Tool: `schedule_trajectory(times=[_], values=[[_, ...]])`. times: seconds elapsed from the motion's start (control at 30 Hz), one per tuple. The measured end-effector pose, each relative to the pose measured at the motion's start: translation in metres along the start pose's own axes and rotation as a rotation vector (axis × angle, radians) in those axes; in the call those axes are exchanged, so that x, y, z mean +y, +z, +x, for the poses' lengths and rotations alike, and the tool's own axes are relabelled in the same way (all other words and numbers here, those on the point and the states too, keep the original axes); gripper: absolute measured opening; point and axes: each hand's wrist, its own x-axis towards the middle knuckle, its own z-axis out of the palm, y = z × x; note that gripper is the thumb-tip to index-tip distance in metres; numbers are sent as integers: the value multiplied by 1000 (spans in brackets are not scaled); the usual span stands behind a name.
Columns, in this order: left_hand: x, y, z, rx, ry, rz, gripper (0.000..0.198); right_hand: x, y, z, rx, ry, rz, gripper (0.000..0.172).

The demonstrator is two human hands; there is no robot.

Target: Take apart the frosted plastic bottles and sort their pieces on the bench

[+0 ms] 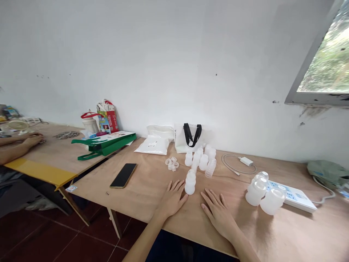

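Observation:
My left hand (172,199) lies flat on the wooden table (147,203), fingers stretched out and holding nothing. Just right of its fingertips stands a translucent white plastic bottle (190,183); whether they touch I cannot tell. My right hand (217,211) also rests palm down with its fingers spread, to the right of that bottle. Behind it is a cluster of several similar bottles (203,162), along with a clear ribbed plastic piece (210,168). Several small clear rings (172,163) lie beyond my left hand. More frosted bottles (273,201) stand at the right.
A black phone (123,175) lies at the left. White packages (154,145), a white bag with black handles (180,143) and a charger (247,161) with cable sit toward the wall. A power strip (297,198) is at right. Another person's hands (31,140) work at the neighbouring table, near a green bag (111,143).

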Motion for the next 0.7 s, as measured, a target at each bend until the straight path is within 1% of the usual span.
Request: schedule_trajectory(times=[0.17,0.4,0.7], values=[[4,-2,0,-1,-9,13,50,-3,-6,1,-30,-19,3,51],[4,0,0,13,3,60,48,-11,-13,1,-80,-14,-104,55],[2,1,0,22,9,72,48,-12,-13,1,-79,-17,-140,54]])
